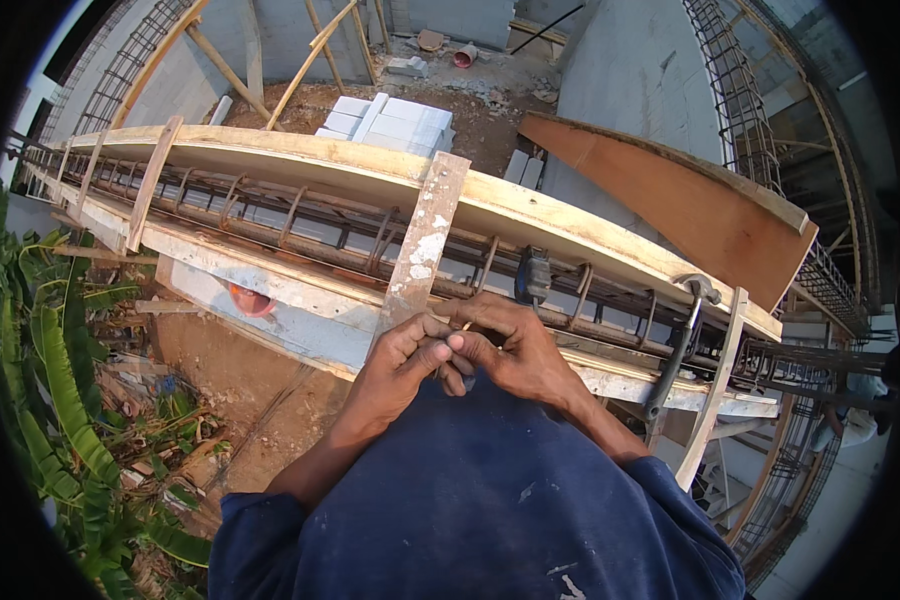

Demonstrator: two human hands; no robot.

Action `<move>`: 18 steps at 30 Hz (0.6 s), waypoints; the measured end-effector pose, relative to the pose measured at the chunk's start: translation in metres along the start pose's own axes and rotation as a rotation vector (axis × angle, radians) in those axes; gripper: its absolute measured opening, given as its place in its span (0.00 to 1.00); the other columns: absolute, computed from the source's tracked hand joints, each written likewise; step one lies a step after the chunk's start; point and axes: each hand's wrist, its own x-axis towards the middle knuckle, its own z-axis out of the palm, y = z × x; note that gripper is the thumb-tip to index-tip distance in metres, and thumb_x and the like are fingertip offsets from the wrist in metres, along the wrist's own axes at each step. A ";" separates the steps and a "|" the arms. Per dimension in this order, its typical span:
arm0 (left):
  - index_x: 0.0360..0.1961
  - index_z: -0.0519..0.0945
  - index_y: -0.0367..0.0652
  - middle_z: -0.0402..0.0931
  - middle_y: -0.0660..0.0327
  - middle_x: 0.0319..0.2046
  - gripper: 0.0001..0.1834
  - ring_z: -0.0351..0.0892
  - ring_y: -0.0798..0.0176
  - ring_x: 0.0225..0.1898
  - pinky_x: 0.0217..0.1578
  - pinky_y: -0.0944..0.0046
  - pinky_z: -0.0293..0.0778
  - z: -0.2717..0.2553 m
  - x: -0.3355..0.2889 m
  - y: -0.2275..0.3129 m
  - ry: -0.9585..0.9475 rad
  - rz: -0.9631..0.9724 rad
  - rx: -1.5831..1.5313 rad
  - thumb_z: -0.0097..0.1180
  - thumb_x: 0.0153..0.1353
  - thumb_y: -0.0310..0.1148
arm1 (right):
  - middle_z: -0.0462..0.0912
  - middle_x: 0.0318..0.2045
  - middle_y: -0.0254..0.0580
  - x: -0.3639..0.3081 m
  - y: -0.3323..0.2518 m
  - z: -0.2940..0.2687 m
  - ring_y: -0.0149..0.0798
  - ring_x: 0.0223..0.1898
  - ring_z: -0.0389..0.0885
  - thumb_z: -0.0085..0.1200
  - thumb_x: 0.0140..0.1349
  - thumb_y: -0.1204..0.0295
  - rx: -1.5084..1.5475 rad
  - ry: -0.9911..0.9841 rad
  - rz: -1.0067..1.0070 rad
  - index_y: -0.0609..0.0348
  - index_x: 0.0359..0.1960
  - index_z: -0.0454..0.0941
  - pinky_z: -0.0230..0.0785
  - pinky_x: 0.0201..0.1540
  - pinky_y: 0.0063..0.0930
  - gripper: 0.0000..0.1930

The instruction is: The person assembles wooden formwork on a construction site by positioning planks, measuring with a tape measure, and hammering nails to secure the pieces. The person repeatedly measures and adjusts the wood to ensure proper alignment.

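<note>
My left hand [402, 357] and my right hand [508, 343] meet in front of my chest, fingertips pressed together. A small, thin, pale piece shows between the fingers, too small to name. Just beyond them, a paint-spattered wooden crosspiece [425, 235] spans the timber formwork [560, 215]. Inside the formwork runs a cage of steel rebar [300, 232]. A dark tape measure [533, 277] hangs among the bars, right of the crosspiece. Further right, a claw hammer [682, 345] leans across the formwork, its head on the far board and its handle toward me.
Stacked white blocks [395, 122] stand on the ground beyond the formwork. A large brown panel [670, 205] slants at the far right. Another wooden crosspiece [715, 390] lies beyond the hammer. Banana leaves [65, 400] grow low on the left, beside bare soil [240, 400]. Rebar columns [735, 100] rise behind.
</note>
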 end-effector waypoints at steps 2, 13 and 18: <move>0.43 0.74 0.36 0.81 0.51 0.34 0.10 0.84 0.63 0.32 0.34 0.64 0.80 0.001 0.005 -0.002 -0.007 -0.041 0.023 0.48 0.72 0.34 | 0.84 0.36 0.41 0.005 0.003 0.002 0.36 0.39 0.82 0.62 0.62 0.67 0.031 0.003 -0.086 0.56 0.49 0.83 0.77 0.39 0.31 0.15; 0.40 0.78 0.35 0.72 0.56 0.33 0.10 0.74 0.57 0.34 0.39 0.57 0.71 0.014 -0.018 -0.019 0.036 0.240 0.804 0.53 0.66 0.33 | 0.85 0.30 0.42 -0.029 -0.008 0.000 0.37 0.35 0.84 0.66 0.56 0.74 -0.209 0.065 -0.078 0.59 0.35 0.86 0.77 0.38 0.31 0.06; 0.38 0.81 0.36 0.74 0.56 0.31 0.10 0.76 0.54 0.33 0.36 0.57 0.72 0.016 -0.016 -0.031 -0.022 0.236 0.886 0.58 0.64 0.34 | 0.85 0.33 0.42 -0.046 0.008 0.003 0.36 0.36 0.83 0.68 0.55 0.71 -0.161 0.036 -0.033 0.61 0.38 0.86 0.76 0.41 0.30 0.11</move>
